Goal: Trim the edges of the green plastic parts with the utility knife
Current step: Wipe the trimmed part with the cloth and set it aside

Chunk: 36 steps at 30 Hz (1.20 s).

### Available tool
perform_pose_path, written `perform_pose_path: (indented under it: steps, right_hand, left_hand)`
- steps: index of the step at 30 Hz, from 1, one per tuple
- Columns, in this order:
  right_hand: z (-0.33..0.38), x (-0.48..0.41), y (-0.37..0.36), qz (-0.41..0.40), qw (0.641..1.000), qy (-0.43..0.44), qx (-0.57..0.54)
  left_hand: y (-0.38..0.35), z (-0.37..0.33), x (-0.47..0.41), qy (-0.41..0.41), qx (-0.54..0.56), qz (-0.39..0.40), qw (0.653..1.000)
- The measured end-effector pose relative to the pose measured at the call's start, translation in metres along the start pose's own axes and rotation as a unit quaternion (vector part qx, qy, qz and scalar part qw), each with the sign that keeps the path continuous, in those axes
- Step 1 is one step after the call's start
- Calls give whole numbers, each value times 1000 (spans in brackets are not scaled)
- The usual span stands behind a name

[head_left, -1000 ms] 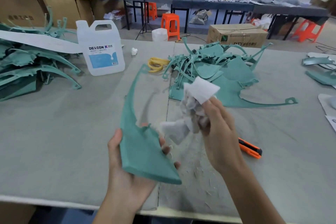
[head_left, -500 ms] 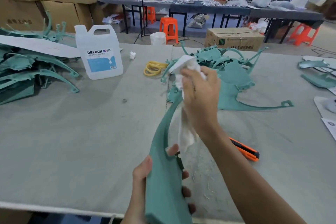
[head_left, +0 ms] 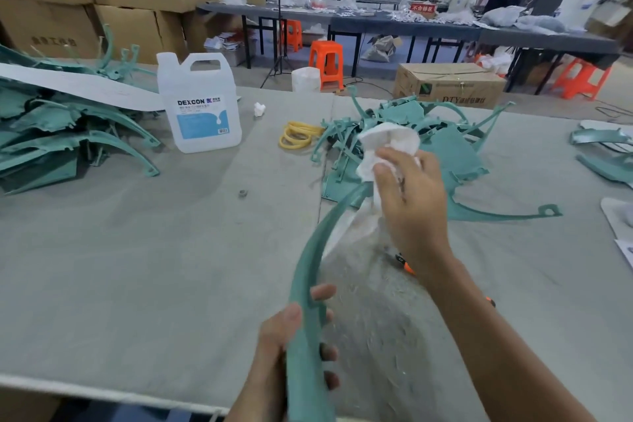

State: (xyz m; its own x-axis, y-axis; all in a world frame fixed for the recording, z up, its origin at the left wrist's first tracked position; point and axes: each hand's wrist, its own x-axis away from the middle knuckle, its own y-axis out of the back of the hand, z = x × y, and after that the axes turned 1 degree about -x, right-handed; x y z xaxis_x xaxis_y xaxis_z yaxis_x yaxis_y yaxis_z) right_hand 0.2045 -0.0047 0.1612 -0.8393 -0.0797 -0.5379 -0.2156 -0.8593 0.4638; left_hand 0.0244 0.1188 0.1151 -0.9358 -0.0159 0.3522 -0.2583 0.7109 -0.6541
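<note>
Green curved plastic part [head_left: 308, 250] raised over the worktop [head_left: 137, 267], wide end gripped by the left hand [head_left: 270, 363]. The right hand [head_left: 411, 202] clutches a white cloth [head_left: 387, 140] around its far end. An orange knife [head_left: 406, 265] lies under that forearm. Best: firm grip, 1 long wipe along the edge.

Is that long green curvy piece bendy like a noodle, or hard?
Probably fairly hard: the green piece holds its curve in the air though the left hand grips only its wide end. It looks light too, since one hand carries it. The thin far end might flex a little under the cloth.
</note>
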Motion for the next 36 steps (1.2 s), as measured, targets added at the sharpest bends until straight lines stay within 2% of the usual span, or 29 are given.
perform_pose_path:
  steps: [3, 5, 7, 9, 11, 13, 14, 17, 20, 24, 28, 32, 36]
  right_hand:
    - [10, 10, 11, -47, 995, 12, -91]
    - [21, 25, 15, -44, 992, 55, -108]
    - [26, 37, 19, -39, 988, 61, -139]
    - [28, 50, 18, 0, 977, 15, -212]
    - [27, 68, 12, 107, 960, -31, -255]
    - [20, 82, 4, 201, 961, -41, -185]
    - [16, 86, 1, 223, 963, -43, -146]
    - [11, 97, -2, 244, 957, -54, -143]
    - [15, 112, -1, 272, 957, -19, -95]
    - [24, 120, 3, 238, 970, 35, -45]
    - [40, 128, -6, 264, 960, 72, -66]
    - [7, 99, 0, 161, 986, 17, -29]
    - [-43, 58, 35, 45, 998, -9, 44]
  left_hand:
    - [6, -3, -3, -2, 111, 45, 993]
    - [11, -9, -9, -15, 164, 56, 985]
    - [17, -17, -14, -22, 185, 44, 982]
    - [22, -24, -18, -36, 187, 33, 981]
    - [23, -30, -22, -43, 179, 26, 983]
    - [19, -33, -25, -57, 158, 5, 986]
    - [17, -33, -26, -65, 146, -8, 987]
    - [15, -36, -31, -88, 142, -35, 985]
    - [14, -39, -37, -124, 156, -44, 979]
    - [14, -38, -45, -157, 126, -52, 978]
    - [7, -37, -46, -145, 71, -84, 983]
    - [15, -41, -40, -229, 33, -104, 967]
    - [30, -45, -31, -245, 15, -129, 961]
